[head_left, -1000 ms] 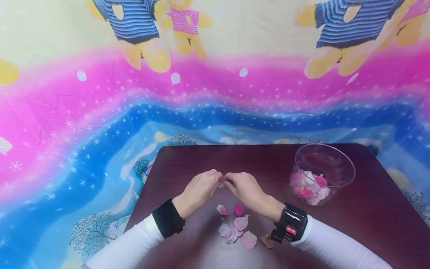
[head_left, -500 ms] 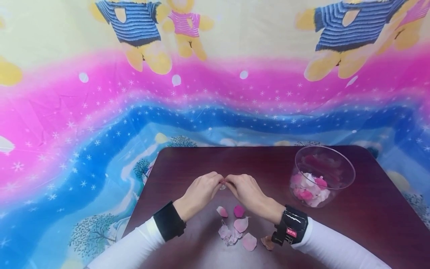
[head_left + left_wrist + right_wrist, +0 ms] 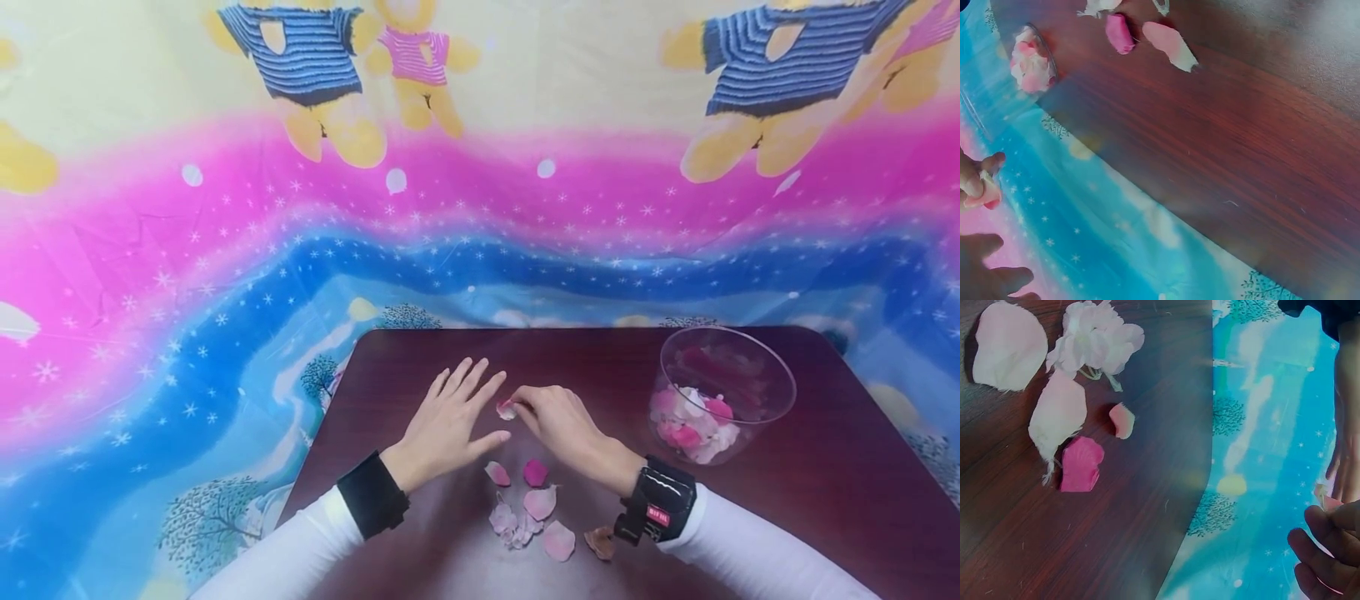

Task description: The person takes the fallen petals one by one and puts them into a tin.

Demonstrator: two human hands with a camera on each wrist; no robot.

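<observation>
My right hand (image 3: 562,425) pinches a small pink-and-white petal (image 3: 506,409) between thumb and fingertips, above the table. Beside it on the left, my left hand (image 3: 450,425) is spread with straight fingers and holds nothing. In the right wrist view the held petal (image 3: 1330,501) shows at the right edge, partly hidden by fingers. Below the hands lie a small pale pink petal (image 3: 497,473), a magenta petal (image 3: 536,472), two larger pale pink petals, one nearer (image 3: 558,541) and one farther (image 3: 540,502), and a pale pink-white flower (image 3: 513,525).
A clear round container (image 3: 783,400) with pink and white petals in it stands on the right of the dark wooden table (image 3: 420,358). A brown, dried-looking piece (image 3: 599,543) lies near my right wrist. A patterned cloth (image 3: 480,192) hangs behind the table.
Earlier both hands had their fingertips together at the small petal. My left hand has since let go and spread its fingers, while my right hand keeps hold of the petal.
</observation>
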